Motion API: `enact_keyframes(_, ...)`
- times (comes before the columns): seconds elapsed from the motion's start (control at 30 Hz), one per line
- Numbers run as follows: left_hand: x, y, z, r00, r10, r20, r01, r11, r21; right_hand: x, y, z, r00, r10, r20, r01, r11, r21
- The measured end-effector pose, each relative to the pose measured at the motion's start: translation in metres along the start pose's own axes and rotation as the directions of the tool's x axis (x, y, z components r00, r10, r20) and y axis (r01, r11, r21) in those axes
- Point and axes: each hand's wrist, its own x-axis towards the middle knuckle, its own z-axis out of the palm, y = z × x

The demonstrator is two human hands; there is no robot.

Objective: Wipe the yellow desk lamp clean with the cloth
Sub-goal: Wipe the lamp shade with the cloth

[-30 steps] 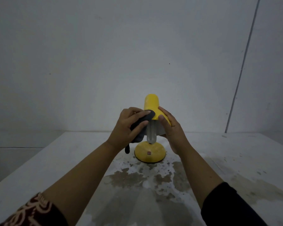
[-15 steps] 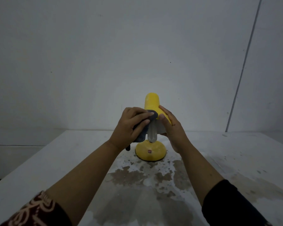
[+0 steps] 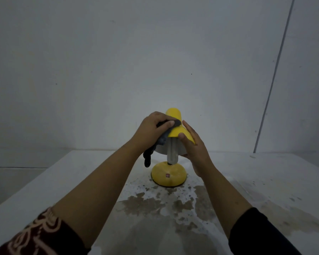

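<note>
L hand [image 3: 151,131] w/ dark cloth [image 3: 162,140] has slid up yellow lamp [image 3: 175,131] shade toward neck, gripping cloth at lamp's left; R hand [image 3: 195,150], fingers straight, braces lamp's right; stained table [image 3: 265,181] beneath lamp.

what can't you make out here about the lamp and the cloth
Neck: head view, mostly hidden behind the bulb and shade.
Cloth: head view, mostly inside the left hand, so its full shape is unknown.
Shade's far side: faces away; the right hand covers part of its right side.
Red mark on the base: too small to read.
</note>
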Motion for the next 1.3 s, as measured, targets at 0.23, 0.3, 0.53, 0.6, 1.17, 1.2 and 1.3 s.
enact_keyframes(0.23, 0.002, -0.009, 0.0, 0.983, -0.184, -0.019, 0.167, 0.926, -0.339, -0.001, 0.002, 0.003, 0.998, -0.006, -0.057, 0.008, 0.999, 0.042)
enact_keyframes(0.3, -0.001, -0.009, 0.002, 0.978, -0.205, -0.025, 0.181, 0.909, -0.375, -0.002, 0.002, 0.004, 0.998, -0.008, -0.055, 0.01, 0.999, 0.042)
enact_keyframes(0.53, -0.015, -0.037, 0.004, 0.919, -0.349, -0.185, 0.295, 0.917, -0.267, -0.001, -0.003, 0.0, 0.999, 0.03, -0.04, -0.029, 0.999, 0.015)
enact_keyframes(0.6, -0.017, -0.029, 0.006, 0.91, -0.311, -0.275, 0.213, 0.918, -0.334, 0.0, -0.003, 0.0, 0.998, 0.041, -0.039, -0.04, 0.999, 0.027)
enact_keyframes(1.17, 0.027, 0.008, -0.003, 0.995, 0.059, 0.082, -0.061, 0.998, 0.023, 0.006, 0.002, -0.006, 1.0, 0.01, -0.004, -0.01, 1.0, 0.01)
enact_keyframes(1.2, 0.029, 0.009, -0.004, 0.99, 0.04, 0.133, -0.049, 0.997, 0.062, 0.005, 0.002, -0.006, 1.0, 0.006, 0.002, -0.006, 1.0, 0.016)
enact_keyframes(1.3, 0.025, 0.0, -0.003, 0.997, -0.015, 0.07, 0.014, 1.0, 0.014, 0.005, 0.004, -0.008, 1.0, 0.014, 0.018, -0.014, 0.999, 0.039)
